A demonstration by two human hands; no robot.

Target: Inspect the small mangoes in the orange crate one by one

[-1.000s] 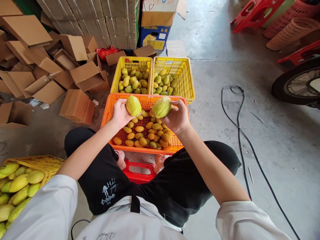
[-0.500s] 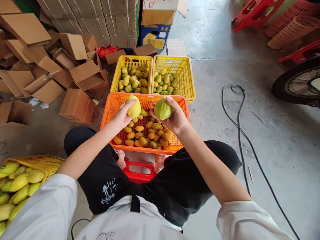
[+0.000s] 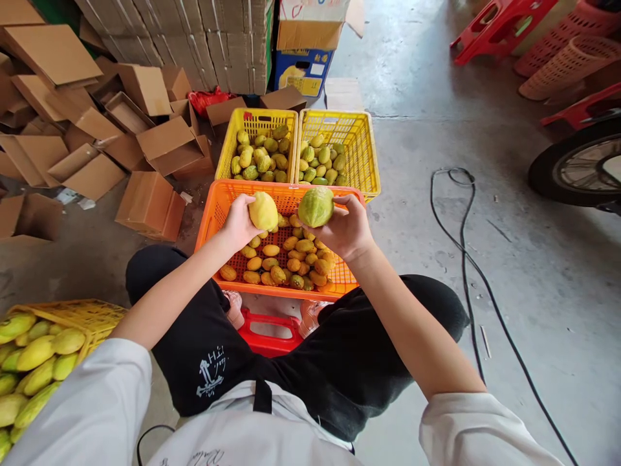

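Note:
My left hand (image 3: 237,223) grips a yellow fruit (image 3: 263,211) and my right hand (image 3: 345,230) grips a greener fruit (image 3: 315,206). Both are held side by side above an orange crate (image 3: 213,217) that holds several smaller yellow-brown fruits (image 3: 286,262). Beyond it stand two yellow crates, the left one (image 3: 228,139) and the right one (image 3: 361,152), each with several green-yellow fruits. I sit with my knees either side of the orange crate.
A yellow crate of larger fruits (image 3: 33,362) sits at my lower left. Cardboard boxes (image 3: 97,129) are heaped at left and back. A red stool (image 3: 269,333) is under me. A black cable (image 3: 466,259) runs across the concrete floor; a wheel (image 3: 577,165) stands at right.
Both hands have turned the fruits in their fingers; the left fruit dropped slightly and rolled. The hands stay above the orange crate.

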